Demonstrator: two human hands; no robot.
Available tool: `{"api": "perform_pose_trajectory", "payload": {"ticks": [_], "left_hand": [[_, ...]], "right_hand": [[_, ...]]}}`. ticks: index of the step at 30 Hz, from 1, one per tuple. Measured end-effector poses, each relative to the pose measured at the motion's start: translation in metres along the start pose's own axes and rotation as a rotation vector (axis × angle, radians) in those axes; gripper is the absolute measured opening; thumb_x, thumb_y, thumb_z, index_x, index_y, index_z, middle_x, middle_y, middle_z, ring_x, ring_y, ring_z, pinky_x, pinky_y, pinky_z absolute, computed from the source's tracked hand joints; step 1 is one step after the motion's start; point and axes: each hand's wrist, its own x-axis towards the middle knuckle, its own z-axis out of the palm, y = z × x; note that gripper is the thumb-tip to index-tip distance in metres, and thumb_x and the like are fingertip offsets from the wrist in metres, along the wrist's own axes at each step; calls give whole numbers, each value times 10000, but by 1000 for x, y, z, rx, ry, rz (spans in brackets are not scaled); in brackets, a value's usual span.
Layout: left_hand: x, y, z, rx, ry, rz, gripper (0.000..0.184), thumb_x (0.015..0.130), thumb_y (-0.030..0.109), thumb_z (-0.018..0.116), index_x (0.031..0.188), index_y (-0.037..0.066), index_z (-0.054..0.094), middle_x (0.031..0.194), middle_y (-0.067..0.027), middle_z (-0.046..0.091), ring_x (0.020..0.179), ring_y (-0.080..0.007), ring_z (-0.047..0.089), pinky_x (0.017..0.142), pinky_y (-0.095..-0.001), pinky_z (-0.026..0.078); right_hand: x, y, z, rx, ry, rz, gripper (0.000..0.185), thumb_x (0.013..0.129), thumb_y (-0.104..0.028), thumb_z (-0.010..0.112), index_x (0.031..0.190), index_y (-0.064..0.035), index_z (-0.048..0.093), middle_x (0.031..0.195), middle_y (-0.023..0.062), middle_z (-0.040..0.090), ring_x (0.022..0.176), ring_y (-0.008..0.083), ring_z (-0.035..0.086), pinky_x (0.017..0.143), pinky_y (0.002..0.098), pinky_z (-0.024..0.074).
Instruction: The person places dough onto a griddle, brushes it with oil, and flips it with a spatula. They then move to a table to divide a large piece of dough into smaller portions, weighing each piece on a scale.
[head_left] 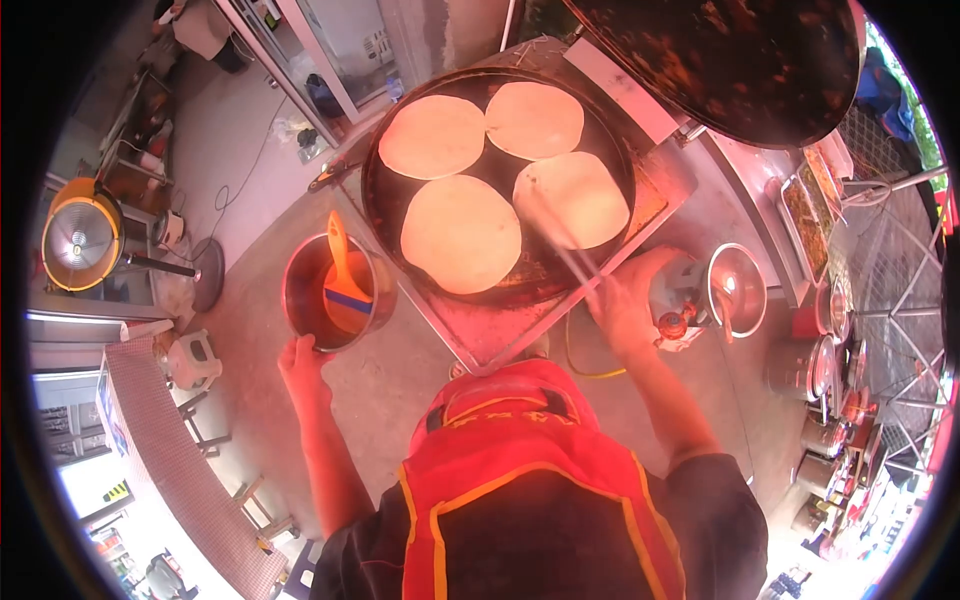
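Four round flatbreads lie on a dark round griddle (512, 270): one at the back left (433, 137), one at the back right (535, 120), one at the front left (461, 234) and one at the front right (575, 200). My right hand (622, 315) is closed round long thin sticks (573, 255), blurred, whose far end reaches over the front right flatbread. My left hand (303, 368) grips the near edge of a metal pot (377, 290). An orange-handled brush (341, 255) stands in this pot.
A large dark lid (740, 60) is raised at the back right. Beside my right forearm are a metal bowl (737, 290) and a red-knobbed valve (673, 325). A fan (82, 243) stands at the left. Food trays (806, 215) and pots are at the right.
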Motion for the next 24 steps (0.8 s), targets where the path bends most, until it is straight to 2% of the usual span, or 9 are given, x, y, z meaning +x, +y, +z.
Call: {"api": "perform_pose_trajectory", "payload": {"ticks": [2, 5, 8, 11, 17, 20, 24], "left_hand": [[1, 1, 1, 26, 11, 16, 194, 841, 133, 539, 886, -46, 597, 760, -60, 591, 646, -119, 553, 599, -240, 484], [3, -3, -2, 20, 13, 12, 189, 843, 130, 536, 875, -48, 593, 764, -64, 588, 651, -116, 551, 598, -241, 486], [5, -5, -3, -7, -6, 14, 187, 846, 129, 536, 870, -47, 591, 765, -63, 589, 654, -111, 551, 598, -239, 485], [6, -8, -4, -22, -26, 6, 185, 847, 131, 537, 869, -44, 592, 759, -60, 589, 653, -108, 550, 595, -235, 480], [7, -7, -1, -19, -23, 16, 179, 842, 131, 547, 871, -38, 596, 743, -56, 588, 635, -105, 543, 585, -229, 473], [11, -10, -5, -5, -21, 18, 183, 838, 132, 551, 883, -39, 598, 741, -57, 586, 627, -106, 539, 584, -230, 472], [10, -11, -4, -19, -32, 15, 187, 836, 132, 555, 895, -40, 598, 732, -55, 578, 623, -109, 537, 585, -232, 474]], "right_hand": [[-26, 10, 11, 88, -142, -16, 324, 863, -286, 558, 1018, -2, 558, 832, 205, 615, 863, 418, 587, 704, 470, 466], [-46, 0, -28, 226, -258, 176, 270, 877, -279, 543, 942, -17, 558, 734, 146, 591, 678, 334, 604, 557, 423, 465], [-55, 5, -75, 871, -597, 857, 266, 883, -288, 572, 972, -37, 573, 661, 81, 562, 498, 190, 528, 423, 300, 411], [-56, -8, -93, 1189, -626, 1103, 256, 893, -322, 567, 936, -70, 574, 637, 20, 521, 447, 92, 446, 360, 235, 317], [-48, -22, -9, 1420, -380, 1069, 236, 883, -320, 577, 863, -87, 545, 632, 20, 517, 453, 106, 457, 374, 242, 349], [-54, -28, 34, 1342, -254, 1063, 221, 884, -300, 576, 848, -86, 537, 634, 18, 521, 451, 111, 459, 376, 239, 352], [-57, -58, 35, 1442, -195, 1083, 199, 888, -282, 567, 836, -93, 532, 624, 16, 510, 443, 104, 450, 374, 235, 347]]}}
